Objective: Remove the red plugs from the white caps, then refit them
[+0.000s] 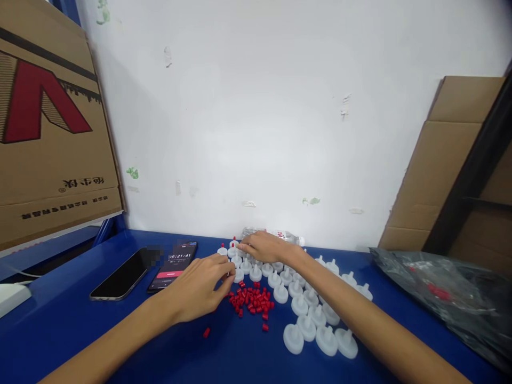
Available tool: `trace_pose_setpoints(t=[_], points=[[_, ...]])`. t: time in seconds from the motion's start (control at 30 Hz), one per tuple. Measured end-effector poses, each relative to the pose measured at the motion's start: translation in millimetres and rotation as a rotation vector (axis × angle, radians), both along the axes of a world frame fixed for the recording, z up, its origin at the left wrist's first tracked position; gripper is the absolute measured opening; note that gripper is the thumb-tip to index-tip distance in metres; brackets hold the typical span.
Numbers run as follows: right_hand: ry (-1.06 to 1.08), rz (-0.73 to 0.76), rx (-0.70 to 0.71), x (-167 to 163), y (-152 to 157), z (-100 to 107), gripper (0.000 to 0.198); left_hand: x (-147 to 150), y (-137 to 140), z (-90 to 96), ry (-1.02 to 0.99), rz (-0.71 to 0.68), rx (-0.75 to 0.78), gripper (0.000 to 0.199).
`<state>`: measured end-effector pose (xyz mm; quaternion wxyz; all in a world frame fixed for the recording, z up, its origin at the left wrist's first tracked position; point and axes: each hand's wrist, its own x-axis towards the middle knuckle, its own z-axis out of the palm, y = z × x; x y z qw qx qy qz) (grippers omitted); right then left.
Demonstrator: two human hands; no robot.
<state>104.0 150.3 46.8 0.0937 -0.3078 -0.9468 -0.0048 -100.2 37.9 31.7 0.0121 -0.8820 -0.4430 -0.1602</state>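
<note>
My left hand is closed in a pinch, with its fingertips over the left edge of a pile of small red caps. Whatever lies between those fingertips is hidden. My right hand reaches over the back rows of white round plastic pieces with short spouts. Its fingers are drawn together close to a white piece with a red cap on its spout; what they grip, if anything, I cannot make out. Most of the white pieces stand bare-spouted, while a few at the back left wear red caps.
Two phones lie on the blue table at left, one showing a timer. A clear bottle lies against the wall behind my right hand. A grey plastic bag rests at right. Cardboard stands at left.
</note>
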Motion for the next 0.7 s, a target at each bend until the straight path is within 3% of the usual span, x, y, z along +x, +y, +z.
trace_pose_setpoints(t=[0.4,0.7], points=[[0.058,-0.045,0.066,-0.2,-3.6,1.5,0.056,-1.5,1.5,2.5,-0.02,0.032,0.048,0.026],[0.103,0.094,0.004,-9.6,-1.3,-12.3,0.051,-4.4,6.0,8.2,-0.084,0.17,0.132,0.032]])
